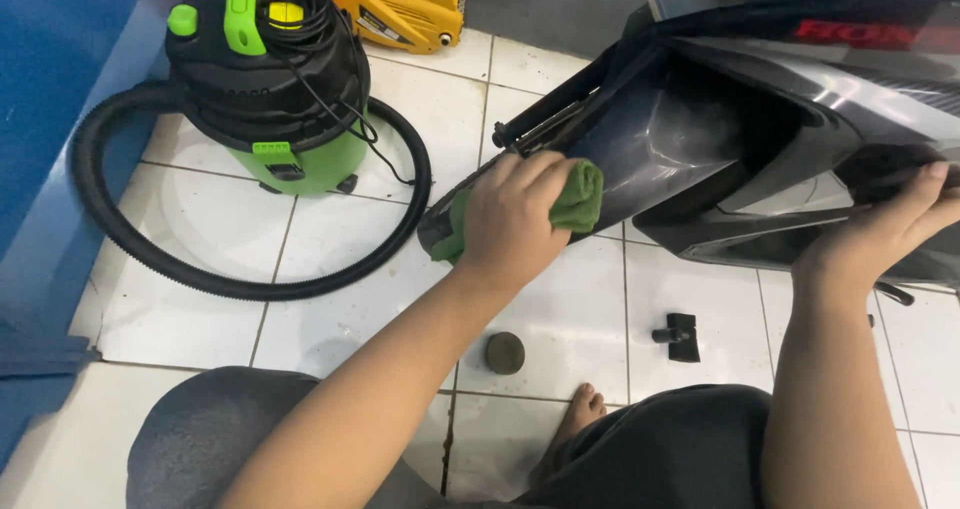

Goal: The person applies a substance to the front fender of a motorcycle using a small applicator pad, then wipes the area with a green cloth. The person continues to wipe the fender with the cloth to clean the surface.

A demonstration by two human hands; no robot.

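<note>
On the white tiled floor point(560, 309), seen from the head camera, a person crouches beside a dark grey scooter point(720, 139) that fills the upper right. The left hand point(515, 219) is closed around a folded green cloth point(575, 199), fingers curled over it and pressing it against the scooter's lower body panel. The right hand point(880, 234) rests on the panel near the right edge, fingers spread flat and holding nothing. Toward the floor's upper left corner stands a green and black vacuum cleaner point(275, 79), its black hose point(240, 284) looping across the tiles. A small round dark pad point(505, 353) and a black nozzle piece point(680, 336) lie on the tiles between the person's knees, near a bare foot point(578, 419).
</note>
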